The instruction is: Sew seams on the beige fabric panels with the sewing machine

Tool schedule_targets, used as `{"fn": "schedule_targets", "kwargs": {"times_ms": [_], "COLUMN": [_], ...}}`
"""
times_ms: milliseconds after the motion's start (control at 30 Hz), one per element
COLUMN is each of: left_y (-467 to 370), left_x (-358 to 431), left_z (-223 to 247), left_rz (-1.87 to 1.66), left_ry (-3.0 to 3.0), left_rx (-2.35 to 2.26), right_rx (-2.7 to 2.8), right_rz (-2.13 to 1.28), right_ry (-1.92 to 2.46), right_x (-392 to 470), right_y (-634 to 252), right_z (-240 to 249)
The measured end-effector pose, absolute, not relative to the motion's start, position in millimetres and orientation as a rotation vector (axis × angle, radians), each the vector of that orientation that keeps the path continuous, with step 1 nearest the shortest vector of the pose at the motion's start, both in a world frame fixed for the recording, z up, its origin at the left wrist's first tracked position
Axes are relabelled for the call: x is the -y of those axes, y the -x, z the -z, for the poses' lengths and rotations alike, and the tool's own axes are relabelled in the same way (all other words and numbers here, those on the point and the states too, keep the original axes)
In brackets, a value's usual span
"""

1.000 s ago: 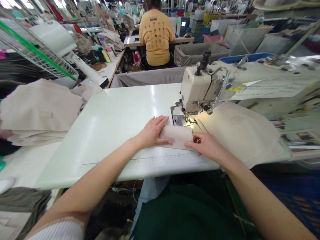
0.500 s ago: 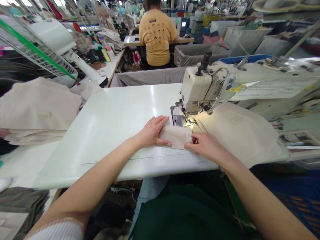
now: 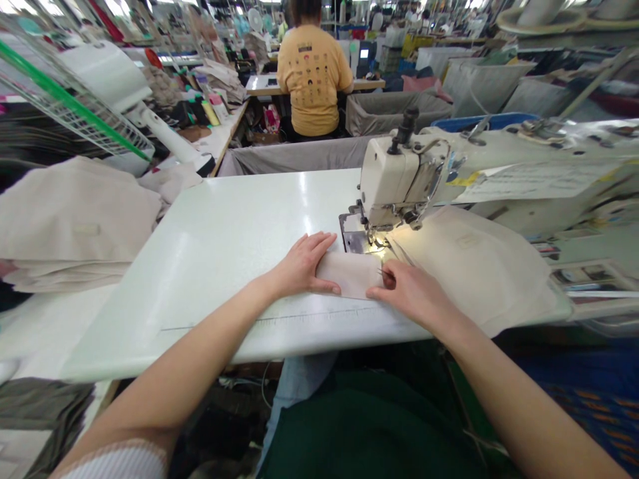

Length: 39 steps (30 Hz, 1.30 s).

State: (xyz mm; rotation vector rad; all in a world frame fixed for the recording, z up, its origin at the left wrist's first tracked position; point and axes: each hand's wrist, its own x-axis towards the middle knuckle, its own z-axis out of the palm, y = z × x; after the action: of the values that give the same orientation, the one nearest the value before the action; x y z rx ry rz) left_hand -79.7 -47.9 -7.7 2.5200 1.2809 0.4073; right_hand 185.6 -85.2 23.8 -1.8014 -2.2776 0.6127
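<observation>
A small pale beige fabric piece [image 3: 349, 273] lies flat on the white sewing table, just in front of the needle plate. My left hand [image 3: 312, 266] rests at its left end, fingers stretched out and thumb apart, pressing down on it. At the right end, my right hand [image 3: 404, 286] is closed, with its thumb on the fabric edge. Thin metal tips of a small pointed tool [image 3: 383, 272] stick out from its fingers; whether it is snips or tweezers I cannot tell. Just beyond stands the sewing machine [image 3: 394, 179], its needle area lit.
A larger beige fabric panel [image 3: 474, 266] lies right of the needle under the machine arm. Stacked beige panels [image 3: 74, 213] sit at the left beside a white fan-like device [image 3: 104, 73] and a green-edged wire rack [image 3: 74, 100]. Ahead, a person in a yellow shirt [image 3: 314, 80] sits at another table.
Both hands stay nearly in place on the fabric. My right fingers curl a little more around the metal tool. The view shifts very slightly.
</observation>
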Motion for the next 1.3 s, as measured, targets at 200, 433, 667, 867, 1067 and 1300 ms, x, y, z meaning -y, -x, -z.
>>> {"fn": "schedule_targets", "kwargs": {"times_ms": [200, 433, 667, 867, 1067, 1300], "left_y": [82, 52, -6, -4, -3, -6], "left_x": [46, 60, 77, 56, 54, 50], "left_z": [7, -7, -2, -2, -1, 2], "left_rz": [-0.386, -0.347, -0.346, -0.456, -0.497, -0.503], "left_ry": [-2.516, -2.716, -2.921, -2.797, -2.7, -2.687], "left_rx": [-1.277, -1.32, -1.13, -1.183, -1.236, -1.265], "right_rx": [2.203, 2.505, 2.531, 2.422, 2.389, 2.35], "right_rz": [-0.449, -0.455, -0.388, -0.335, -0.361, -0.395], "right_ry": [1.449, 1.145, 1.156, 1.275, 1.315, 1.34], "right_x": [98, 106, 110, 97, 91, 89], "right_y": [-201, -208, -210, -204, -203, -203], "right_z": [-4, 2, 3, 2, 2, 3]}}
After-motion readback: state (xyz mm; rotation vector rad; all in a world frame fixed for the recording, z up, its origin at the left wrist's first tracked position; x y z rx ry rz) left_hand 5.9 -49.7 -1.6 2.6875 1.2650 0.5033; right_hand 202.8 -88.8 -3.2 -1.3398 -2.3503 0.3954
